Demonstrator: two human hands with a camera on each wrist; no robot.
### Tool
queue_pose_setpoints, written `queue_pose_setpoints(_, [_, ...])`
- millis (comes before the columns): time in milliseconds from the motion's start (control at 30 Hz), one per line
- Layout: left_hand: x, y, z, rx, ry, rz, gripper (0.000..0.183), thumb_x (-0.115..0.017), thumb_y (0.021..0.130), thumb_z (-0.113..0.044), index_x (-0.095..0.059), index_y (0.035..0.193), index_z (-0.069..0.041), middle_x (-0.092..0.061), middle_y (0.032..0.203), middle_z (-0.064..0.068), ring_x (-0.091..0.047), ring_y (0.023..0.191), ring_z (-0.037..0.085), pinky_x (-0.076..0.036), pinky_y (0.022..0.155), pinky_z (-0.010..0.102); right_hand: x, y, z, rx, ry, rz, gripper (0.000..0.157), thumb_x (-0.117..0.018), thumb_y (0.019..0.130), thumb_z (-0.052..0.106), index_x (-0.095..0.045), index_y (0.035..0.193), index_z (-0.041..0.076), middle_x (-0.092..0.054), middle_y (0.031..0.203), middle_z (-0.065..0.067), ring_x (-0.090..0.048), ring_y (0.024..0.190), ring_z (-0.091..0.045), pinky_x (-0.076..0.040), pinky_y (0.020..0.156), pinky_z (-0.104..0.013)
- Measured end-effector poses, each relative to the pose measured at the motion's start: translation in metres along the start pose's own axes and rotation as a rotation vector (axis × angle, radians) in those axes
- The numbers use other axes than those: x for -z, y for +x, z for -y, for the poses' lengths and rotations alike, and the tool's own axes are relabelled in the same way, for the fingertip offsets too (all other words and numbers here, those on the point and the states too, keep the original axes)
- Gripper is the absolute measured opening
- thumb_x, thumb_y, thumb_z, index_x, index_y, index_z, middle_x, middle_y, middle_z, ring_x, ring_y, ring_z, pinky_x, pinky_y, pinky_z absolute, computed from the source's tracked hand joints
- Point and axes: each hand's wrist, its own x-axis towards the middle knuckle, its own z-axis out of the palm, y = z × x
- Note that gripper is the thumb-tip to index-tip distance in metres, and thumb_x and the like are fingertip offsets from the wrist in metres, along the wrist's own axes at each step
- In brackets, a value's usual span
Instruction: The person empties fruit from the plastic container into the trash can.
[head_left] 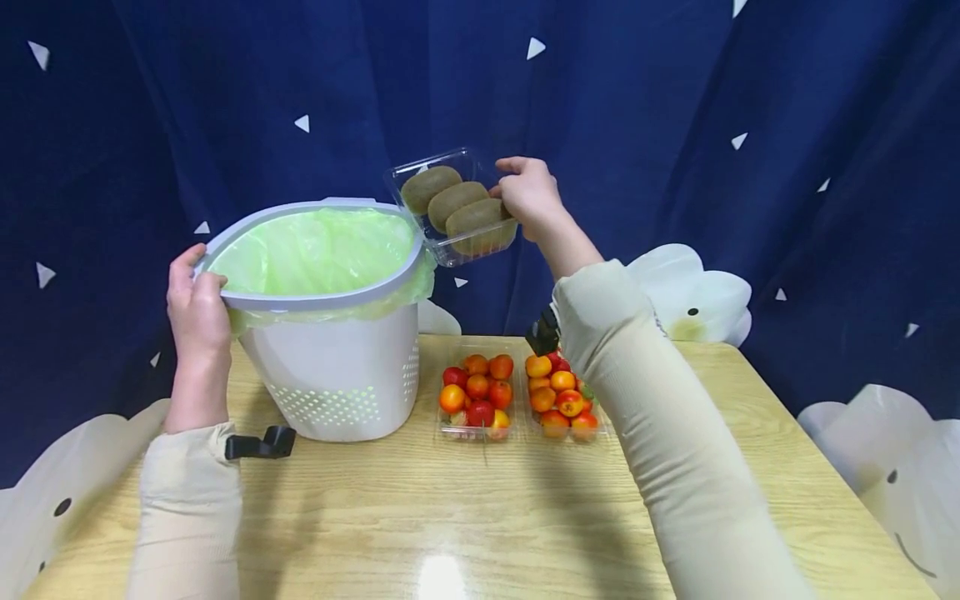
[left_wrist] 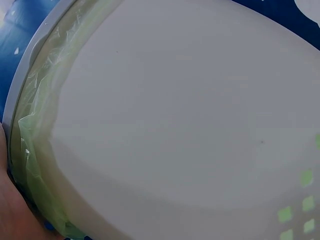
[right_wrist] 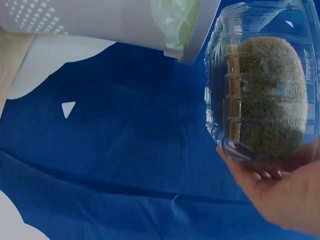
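Note:
My left hand (head_left: 198, 312) grips the grey rim of a white plastic basket (head_left: 337, 358) at its left side, thumb over the edge. A green plastic bag (head_left: 315, 250) lines the basket and folds over its rim. Up beside the basket's right rim, my right hand (head_left: 531, 196) holds a clear plastic box (head_left: 450, 254) by its right side. Inside the tilted box lie three brown kiwis (head_left: 457, 204) in a row. The right wrist view shows one kiwi (right_wrist: 270, 95) through the clear wall, with fingers around the box's end.
On the wooden table (head_left: 420, 508), right of the basket, stand two clear boxes holding red and orange fruit (head_left: 480, 392) and similar fruit (head_left: 562, 400). The right forearm passes over the second box's edge. A dark blue curtain (head_left: 637, 100) hangs behind, with white cloud shapes (head_left: 690, 287) near the table.

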Motion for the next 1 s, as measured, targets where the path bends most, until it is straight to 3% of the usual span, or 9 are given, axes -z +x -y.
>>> queue_pose_setpoints(233, [0.002, -0.002, -0.001, -0.003, -0.002, 0.004, 0.049, -0.031, 0.087, -0.011, -0.038, 0.136, -0.014, -0.041, 0.137, 0.007, -0.038, 0.116, 0.013, -0.025, 0.096, 0.021, -0.014, -0.002, 0.017, -0.029, -0.063, -0.04, 0.047, -0.036, 0.09, 0.005, -0.048, 0.133, 0.019, -0.06, 0.116, -0.005, -0.051, 0.109, -0.013, -0.043, 0.085, -0.024])
queue_pose_setpoints(433, [0.001, -0.003, 0.001, -0.011, 0.01, 0.004, 0.049, -0.031, 0.088, -0.012, -0.038, 0.136, -0.014, -0.042, 0.135, 0.007, -0.039, 0.113, 0.012, -0.026, 0.095, 0.022, -0.023, -0.004, 0.024, -0.007, -0.128, -0.065, 0.045, -0.036, 0.09, 0.009, -0.049, 0.131, 0.02, -0.046, 0.134, 0.0, -0.036, 0.124, -0.013, -0.036, 0.096, -0.025])
queue_pose_setpoints(1000, [-0.003, -0.005, 0.0, -0.017, -0.012, 0.012, 0.049, -0.031, 0.087, -0.012, -0.04, 0.135, -0.014, -0.041, 0.137, 0.006, -0.037, 0.115, 0.013, -0.024, 0.096, 0.023, -0.047, 0.004, 0.036, 0.034, -0.061, -0.063, 0.039, -0.04, 0.094, 0.015, -0.05, 0.13, 0.027, -0.044, 0.137, 0.006, -0.036, 0.126, -0.009, -0.032, 0.098, -0.024])
